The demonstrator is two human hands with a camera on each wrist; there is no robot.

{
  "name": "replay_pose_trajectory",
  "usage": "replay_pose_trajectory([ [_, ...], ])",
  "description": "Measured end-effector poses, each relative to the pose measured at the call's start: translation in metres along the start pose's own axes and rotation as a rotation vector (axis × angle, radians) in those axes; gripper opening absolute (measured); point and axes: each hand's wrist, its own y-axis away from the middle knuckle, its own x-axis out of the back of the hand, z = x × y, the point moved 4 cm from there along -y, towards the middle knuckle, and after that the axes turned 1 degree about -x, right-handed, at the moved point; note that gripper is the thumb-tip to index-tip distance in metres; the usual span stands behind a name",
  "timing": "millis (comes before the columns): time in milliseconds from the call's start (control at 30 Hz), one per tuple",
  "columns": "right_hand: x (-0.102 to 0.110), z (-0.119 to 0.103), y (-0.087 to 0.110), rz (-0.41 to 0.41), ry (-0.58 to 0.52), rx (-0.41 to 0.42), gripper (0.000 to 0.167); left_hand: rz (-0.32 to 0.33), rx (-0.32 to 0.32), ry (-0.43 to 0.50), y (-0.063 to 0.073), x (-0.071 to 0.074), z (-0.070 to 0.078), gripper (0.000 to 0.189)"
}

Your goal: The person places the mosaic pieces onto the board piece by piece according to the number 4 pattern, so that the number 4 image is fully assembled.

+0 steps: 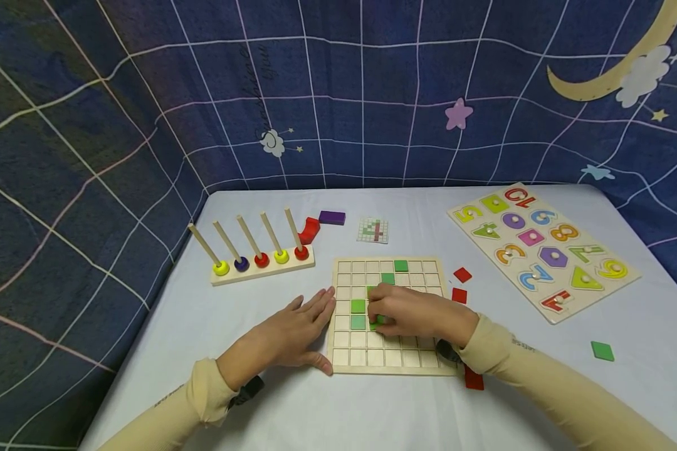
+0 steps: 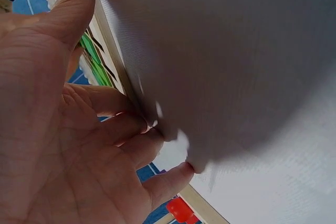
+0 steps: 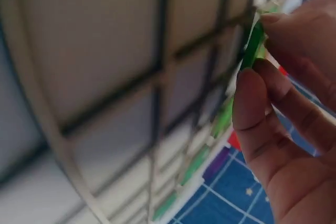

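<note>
A wooden grid board (image 1: pixel 392 359) lies flat on the white table. Several green square tiles (image 1: pixel 358 306) sit in its cells, some of them stepping up in a diagonal toward the far right. My right hand (image 1: pixel 414 312) is over the middle of the board and pinches a green tile (image 3: pixel 253 48) between thumb and fingertips, held on edge close to the grid. Part of the board is hidden under that hand. Along the board's left edge rests my left hand (image 1: pixel 293 332), fingers extended and thumb spread toward the near corner, touching the frame.
Red tiles (image 1: pixel 459 295) lie along the board's right side, and a green tile (image 1: pixel 602 351) farther right. A peg stand with beads (image 1: pixel 265 270), a red curved block (image 1: pixel 309 230), a purple block (image 1: pixel 332 218) and a small pattern card (image 1: pixel 373 230) stand behind. A number puzzle (image 1: pixel 541 250) lies at right.
</note>
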Motion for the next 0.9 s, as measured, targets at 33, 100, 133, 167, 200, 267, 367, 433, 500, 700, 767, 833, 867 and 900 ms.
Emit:
replay_pose_trajectory([
  [33,-0.0015,-0.0007,-0.0007,0.003,0.004,0.002,0.005,-0.001,-0.002,0.0,-0.0001,0.0001,0.0,0.126],
  [100,-0.0037,-0.0015,-0.0012,0.011,0.005,0.0,0.005,-0.003,-0.002,-0.002,-0.0004,0.0004,-0.0005,0.126],
  [133,-0.0042,-0.0019,-0.0012,0.021,0.009,0.001,0.005,-0.005,-0.001,-0.003,-0.0005,0.0006,-0.0009,0.126],
  [167,-0.0047,-0.002,-0.0012,0.028,0.014,-0.003,0.005,-0.006,0.002,-0.005,-0.0006,0.0008,-0.0013,0.126],
  [200,-0.005,-0.0022,-0.0012,0.036,0.023,-0.003,0.005,-0.007,0.004,-0.006,-0.0007,0.0011,-0.0017,0.126],
  [267,-0.0053,-0.0027,-0.0017,0.047,0.036,-0.011,0.005,-0.008,0.01,-0.005,-0.0008,0.0014,-0.0023,0.127],
  [367,-0.0063,-0.0035,-0.003,0.054,0.041,-0.016,0.006,-0.009,0.006,0.012,-0.0005,0.001,-0.0017,0.127],
  [433,-0.0072,-0.0038,-0.0038,0.054,0.04,-0.022,0.006,-0.009,0.003,0.019,-0.0004,0.0003,-0.0012,0.127],
  [500,-0.0079,-0.0041,-0.0042,0.059,0.038,-0.02,0.007,-0.009,0.001,0.019,-0.0003,-0.0004,-0.0009,0.127],
  [700,-0.0087,-0.004,-0.0028,0.079,0.022,-0.032,0.006,-0.011,0.008,0.007,0.0004,-0.0013,-0.0016,0.126],
  [767,-0.0083,-0.0042,-0.0015,0.085,0.025,-0.038,0.006,-0.011,0.007,0.009,0.0005,-0.0007,-0.0017,0.126],
  [833,-0.0075,-0.0049,0.0002,0.087,0.032,-0.036,0.007,-0.011,0.005,0.01,0.0003,-0.0002,-0.0018,0.126],
  [867,-0.0069,-0.0055,0.0013,0.09,0.034,-0.027,0.007,-0.013,0.004,0.009,0.0001,-0.0001,-0.0018,0.126],
  [900,-0.0062,-0.0057,0.0028,0.09,0.033,-0.025,0.006,-0.013,0.002,0.01,-0.0001,0.0,-0.0017,0.126],
])
